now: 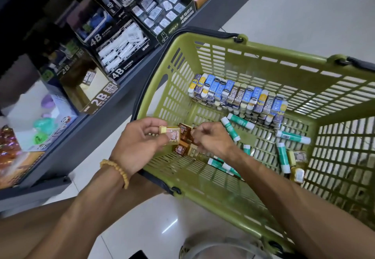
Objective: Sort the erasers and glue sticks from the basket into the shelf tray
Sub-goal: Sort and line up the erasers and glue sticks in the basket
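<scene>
Both hands — left hand [140, 137], right hand [211, 137] — pinching brown erasers [178, 139] between them, above the basket [223, 65] rim

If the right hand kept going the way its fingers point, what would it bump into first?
Probably the brown erasers bunched between both hands; the right hand points left at them, and the left hand sits just beyond. Depth is hard to judge.
</scene>
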The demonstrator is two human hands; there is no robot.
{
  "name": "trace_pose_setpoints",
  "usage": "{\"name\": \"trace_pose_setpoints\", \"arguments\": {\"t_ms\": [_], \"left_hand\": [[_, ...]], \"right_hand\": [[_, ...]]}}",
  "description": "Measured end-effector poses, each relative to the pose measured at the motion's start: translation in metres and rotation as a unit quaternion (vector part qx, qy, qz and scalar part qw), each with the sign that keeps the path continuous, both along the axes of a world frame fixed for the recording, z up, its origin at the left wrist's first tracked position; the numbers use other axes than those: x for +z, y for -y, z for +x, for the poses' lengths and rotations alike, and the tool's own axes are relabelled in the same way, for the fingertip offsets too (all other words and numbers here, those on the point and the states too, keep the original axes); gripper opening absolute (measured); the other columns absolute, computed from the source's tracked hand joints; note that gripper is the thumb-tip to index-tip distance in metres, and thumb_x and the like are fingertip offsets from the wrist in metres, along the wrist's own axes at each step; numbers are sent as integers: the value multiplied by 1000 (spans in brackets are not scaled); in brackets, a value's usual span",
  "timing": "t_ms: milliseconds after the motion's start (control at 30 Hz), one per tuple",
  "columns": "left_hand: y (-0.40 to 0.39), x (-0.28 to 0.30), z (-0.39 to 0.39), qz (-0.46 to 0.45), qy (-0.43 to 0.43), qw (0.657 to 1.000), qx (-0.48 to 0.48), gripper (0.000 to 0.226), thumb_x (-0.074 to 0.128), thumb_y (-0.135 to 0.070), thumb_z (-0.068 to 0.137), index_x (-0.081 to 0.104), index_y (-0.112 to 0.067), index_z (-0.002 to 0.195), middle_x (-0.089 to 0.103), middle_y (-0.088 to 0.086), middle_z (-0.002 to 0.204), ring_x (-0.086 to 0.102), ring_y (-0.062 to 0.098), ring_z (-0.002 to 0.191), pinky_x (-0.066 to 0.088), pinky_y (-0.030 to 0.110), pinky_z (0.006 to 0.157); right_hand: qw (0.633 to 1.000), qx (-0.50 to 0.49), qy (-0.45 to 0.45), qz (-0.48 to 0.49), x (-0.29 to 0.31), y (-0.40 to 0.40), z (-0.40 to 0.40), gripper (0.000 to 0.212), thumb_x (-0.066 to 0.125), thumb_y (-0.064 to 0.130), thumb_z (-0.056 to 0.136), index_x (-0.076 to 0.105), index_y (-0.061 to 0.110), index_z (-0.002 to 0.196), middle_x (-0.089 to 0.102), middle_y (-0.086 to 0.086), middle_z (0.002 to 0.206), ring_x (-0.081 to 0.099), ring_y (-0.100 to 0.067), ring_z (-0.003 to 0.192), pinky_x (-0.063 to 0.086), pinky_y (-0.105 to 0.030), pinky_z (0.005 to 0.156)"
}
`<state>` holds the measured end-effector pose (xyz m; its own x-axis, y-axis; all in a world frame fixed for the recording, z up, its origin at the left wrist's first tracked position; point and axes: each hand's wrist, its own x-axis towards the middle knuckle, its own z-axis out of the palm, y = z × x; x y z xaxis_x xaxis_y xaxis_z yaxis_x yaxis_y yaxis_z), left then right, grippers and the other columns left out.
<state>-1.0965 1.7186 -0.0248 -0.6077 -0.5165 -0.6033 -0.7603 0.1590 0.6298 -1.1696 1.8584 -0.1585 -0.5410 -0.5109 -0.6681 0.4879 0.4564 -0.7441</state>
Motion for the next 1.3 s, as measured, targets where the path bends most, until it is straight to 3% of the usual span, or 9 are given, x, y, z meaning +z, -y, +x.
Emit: {"name": "trace_pose_setpoints", "arguments": {"t_ms": [67, 200, 400, 567, 667, 833, 1067, 1200, 1300], "left_hand": [[-4, -2, -6, 8, -8, 1000, -2, 20, 73, -6, 82, 67, -16, 99, 72, 0, 89, 70, 12, 79, 58, 27, 70], [-19, -7, -22, 61, -28, 998, -12, 22, 74, -6, 79, 66, -12, 99, 71, 0, 86, 68, 6, 70, 57, 20, 65], [-47, -12, -45, 112, -46, 990, -78, 29, 78, -8, 73, 68, -9, 100, 70, 8, 93, 69, 11, 70, 58, 21, 64], [-90, -24, -55, 106, -36, 984, -137, 19, 71, -9, 84, 67, -10, 102, 72, 8, 95, 71, 22, 82, 58, 33, 75], [-118, -46, -57, 106, -22, 971, -213, 14, 72, -13, 85, 66, -20, 95, 70, 1, 90, 69, 18, 79, 53, 25, 64], [-173, -86, -76, 79, 15, 901, -426, 38, 79, -18, 78, 60, -26, 110, 64, -11, 99, 63, 7, 88, 51, 14, 73], [-236, -135, -86, -86, 19, 767, -636, 91, 79, -53, 69, 32, -31, 145, 36, -2, 150, 33, 21, 137, 31, 43, 114], [-242, -157, -85, -157, 17, 691, -705, 102, 72, -59, 71, 15, -33, 151, 18, 1, 160, 16, 23, 146, 13, 42, 118], [-238, -164, -84, -142, 22, 677, -722, 108, 74, -60, 67, 13, -31, 152, 17, 5, 160, 18, 25, 146, 14, 42, 120]], "right_hand": [[992, -39, 95, -67, 22, -10, -11, 20, 62, 22, 98, 70, 7, 88, 70, -8, 83, 66, -15, 56, 53, -26, 50], [972, -40, 159, -170, 52, -33, -24, 29, 63, 23, 96, 67, -2, 111, 72, -12, 95, 68, -24, 73, 56, -35, 69], [984, -63, 86, -139, 79, -75, -35, 11, 69, 8, 90, 69, 2, 100, 70, 0, 75, 66, -13, 66, 58, -22, 62], [988, -146, 7, -46, 101, -144, -45, 5, 68, 9, 92, 71, 5, 91, 71, -11, 87, 61, -13, 61, 58, -33, 68], [973, -228, -18, -29, 114, -185, -52, 12, 64, 10, 96, 70, -1, 97, 69, -10, 79, 60, -10, 56, 60, -34, 67], [951, -301, -51, -51, 124, -223, -61, 16, 65, 10, 95, 66, -6, 99, 69, -1, 73, 58, -7, 51, 52, -31, 64], [946, -313, -73, -45, 125, -229, -64, 12, 67, 16, 94, 66, 7, 87, 72, -13, 91, 61, -11, 60, 59, -33, 70], [942, -325, -80, -31, 123, -230, -68, 24, 66, 18, 95, 66, -5, 100, 71, -20, 101, 62, -13, 65, 58, -28, 65], [943, -322, -86, -20, 120, -229, -68, 23, 66, 17, 95, 65, -5, 101, 71, -21, 101, 63, -13, 65, 54, -24, 61]]}}
